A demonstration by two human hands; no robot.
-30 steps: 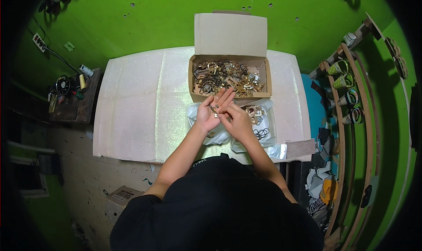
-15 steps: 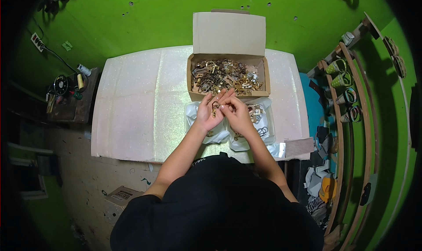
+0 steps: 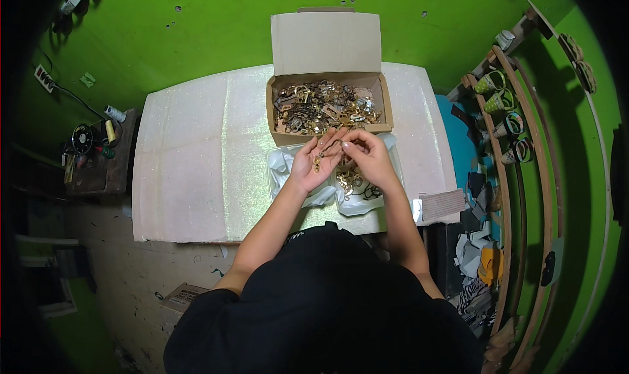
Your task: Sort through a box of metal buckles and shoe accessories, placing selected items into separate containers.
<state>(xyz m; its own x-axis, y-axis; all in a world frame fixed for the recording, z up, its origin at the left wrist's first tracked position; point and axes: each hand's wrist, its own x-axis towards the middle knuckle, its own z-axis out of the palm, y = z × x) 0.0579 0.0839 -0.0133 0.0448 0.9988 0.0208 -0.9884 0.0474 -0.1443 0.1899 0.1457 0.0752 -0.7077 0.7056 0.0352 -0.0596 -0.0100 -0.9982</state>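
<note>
My left hand (image 3: 308, 169) is palm up and slightly cupped, holding several small gold-coloured metal fittings (image 3: 318, 163) in its palm. Close beside it, the fingertips of my right hand (image 3: 371, 156) are pinched on a small dark metal piece (image 3: 339, 143) over the left fingers; its exact kind is too small to make out. Both hands are above two lined plastic trays. The left tray (image 3: 280, 166) is partly hidden by my hand. Gold fittings (image 3: 348, 179) and dark rings (image 3: 372, 191) lie in the right tray (image 3: 357, 207).
Beyond my hands stands an open cardboard box (image 3: 327, 43) heaped with mixed metal fittings (image 3: 324, 105). A ribbed strip (image 3: 443, 205) lies at the right of the whitish table (image 3: 180, 158). Sandals (image 3: 501, 101) hang on a wooden rack at right; a small dark table (image 3: 108, 168) with thread spools is at left.
My right hand has drawn slightly right, away from the left palm, with the dark piece between its fingertips. The whole view has shifted a little as my head moved.
</note>
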